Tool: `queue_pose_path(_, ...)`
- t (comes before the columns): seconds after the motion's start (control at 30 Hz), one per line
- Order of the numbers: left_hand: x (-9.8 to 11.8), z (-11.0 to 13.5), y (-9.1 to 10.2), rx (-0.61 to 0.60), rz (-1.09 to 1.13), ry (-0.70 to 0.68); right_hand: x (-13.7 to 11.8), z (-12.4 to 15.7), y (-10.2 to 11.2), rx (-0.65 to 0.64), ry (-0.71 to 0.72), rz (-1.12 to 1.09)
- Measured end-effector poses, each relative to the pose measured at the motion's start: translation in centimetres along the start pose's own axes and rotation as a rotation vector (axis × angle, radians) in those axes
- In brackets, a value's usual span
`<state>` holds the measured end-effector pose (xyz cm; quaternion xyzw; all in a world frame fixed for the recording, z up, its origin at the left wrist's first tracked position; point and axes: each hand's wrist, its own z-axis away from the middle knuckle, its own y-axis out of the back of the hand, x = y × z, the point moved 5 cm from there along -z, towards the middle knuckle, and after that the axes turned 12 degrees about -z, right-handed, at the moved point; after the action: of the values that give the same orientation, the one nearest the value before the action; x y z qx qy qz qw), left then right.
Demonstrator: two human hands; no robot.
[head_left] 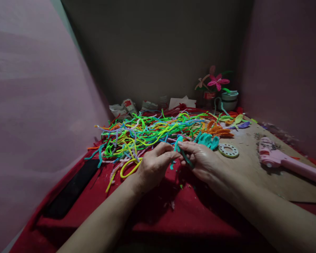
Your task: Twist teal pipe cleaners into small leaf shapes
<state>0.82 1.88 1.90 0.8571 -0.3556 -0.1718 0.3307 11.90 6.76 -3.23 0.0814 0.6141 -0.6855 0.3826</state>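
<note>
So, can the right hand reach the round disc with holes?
Probably yes: the disc lies close beside the right hand and nothing covers it, though that hand holds a teal strip.

Parts of the fuzzy turquoise strand (179, 141) were hidden by the fingers of the left hand (154, 163) and right hand (200, 160), and the curled, fuzzy turquoise bundle (210, 141) was partly covered by the right hand. The handle of the pink plastic tool (297, 167) was cut off by the right edge, and both bare forearms (102, 214) were cropped. The print on the red-and-white packet (129, 105) and the tiny pale scraps (172, 205) on the red cloth (200, 214) were too small to be made out.
</note>
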Motion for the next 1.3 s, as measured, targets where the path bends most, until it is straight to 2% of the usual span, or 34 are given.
queue_pose_path(0.1, 0.0, -0.2, 0.1, 0.015, 0.074, 0.032, 0.0, 0.3, -0.2, -0.02, 0.01, 0.073)
queue_pose_path(0.27, 0.7, -0.8, 0.7, -0.043, 0.172, 0.091, 0.3, 0.8, -0.7, -0.037, 0.039, 0.168)
queue_pose_path(0.33, 0.5, -0.8, 1.2, -0.024, 0.227, 0.228, 0.4, 1.0, -0.9, -0.042, 0.049, 0.212)
queue_pose_path(0.43, -0.2, -0.2, 1.6, 0.084, 0.429, 0.501, 0.6, 1.3, -1.3, -0.092, 0.056, 0.235)
queue_pose_path(0.53, -0.4, 0.0, 1.8, 0.126, 0.503, 0.595, 0.7, 1.3, -1.4, -0.122, 0.061, 0.265)
queue_pose_path(0.87, -0.2, -1.4, 2.4, -0.092, 0.138, 0.325, 0.1, 1.1, -0.9, -0.071, 0.091, 0.359)
queue_pose_path(1.0, -0.5, -1.2, 2.2, -0.14, -0.025, 0.305, 0.0, 1.1, -0.8, -0.089, 0.123, 0.407)
queue_pose_path(1.17, 0.0, -0.9, 1.6, -0.228, -0.296, 0.103, -0.2, 1.2, -0.9, -0.042, 0.155, 0.471)
queue_pose_path(1.3, 0.3, -0.6, 0.9, -0.304, -0.473, 0.032, -0.5, 1.1, -0.9, -0.031, 0.173, 0.523)
